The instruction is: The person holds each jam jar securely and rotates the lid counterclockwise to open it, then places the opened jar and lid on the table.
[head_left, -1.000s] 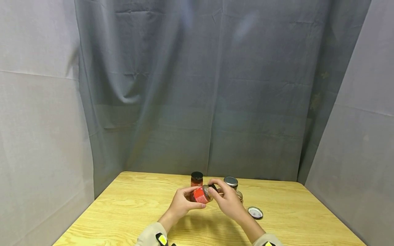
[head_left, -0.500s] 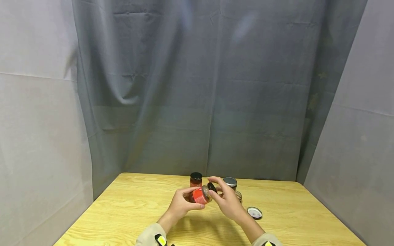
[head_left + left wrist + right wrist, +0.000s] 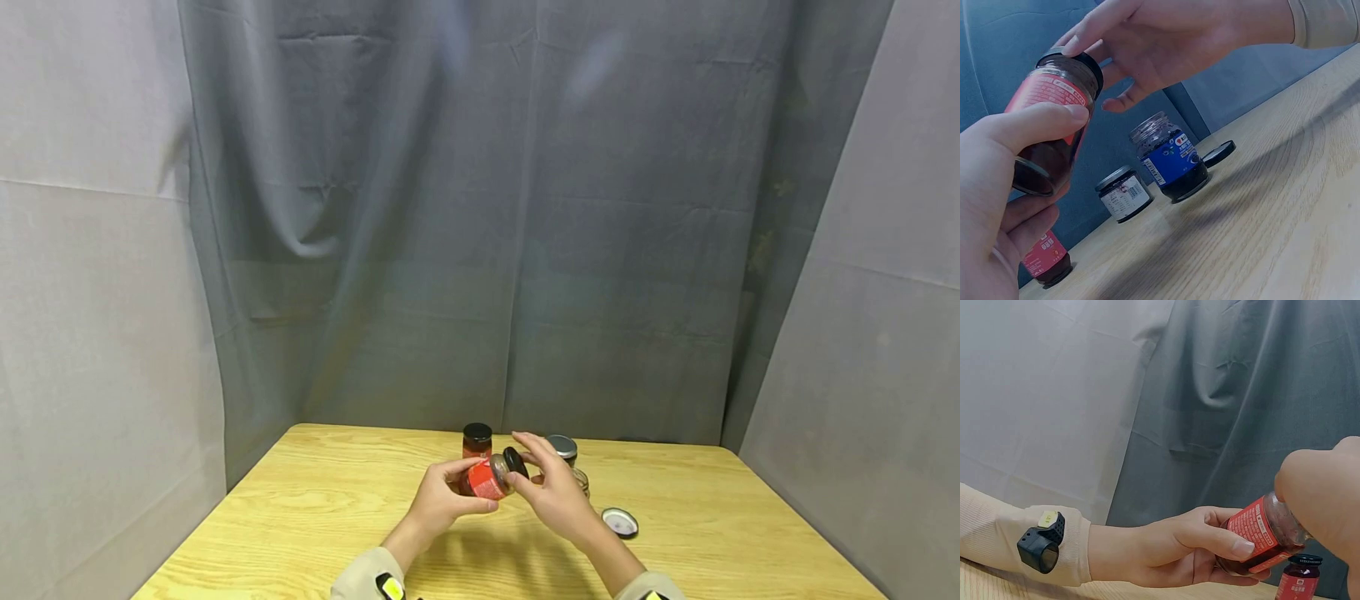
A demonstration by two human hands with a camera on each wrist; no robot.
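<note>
My left hand [image 3: 450, 492] grips a red-labelled jar [image 3: 483, 479] tilted above the table, its black lid [image 3: 515, 461] pointing right. In the left wrist view the left hand [image 3: 997, 162] wraps the jar [image 3: 1054, 119], thumb across the label. My right hand [image 3: 536, 473] reaches over the lid with its fingers stretched out. There the right hand [image 3: 1166, 44] lays its index finger on the lid's [image 3: 1088, 62] rim, and the thumb hangs just clear below. The right wrist view shows the jar [image 3: 1263, 531] in the left hand [image 3: 1172, 544], with the right hand [image 3: 1325, 487] hiding the lid end.
On the wooden table [image 3: 300, 517] behind my hands stand a small dark jar with a black lid [image 3: 477, 439], a jar with a silver lid [image 3: 562, 447] and an open blue-labelled jar [image 3: 1169, 159]. A loose lid [image 3: 620, 522] lies to the right. Grey curtains close off the back and sides.
My right hand's fingers have uncurled from round the black lid and now lie stretched over it. The left hand has kept hold of the jar in nearly the same place.
</note>
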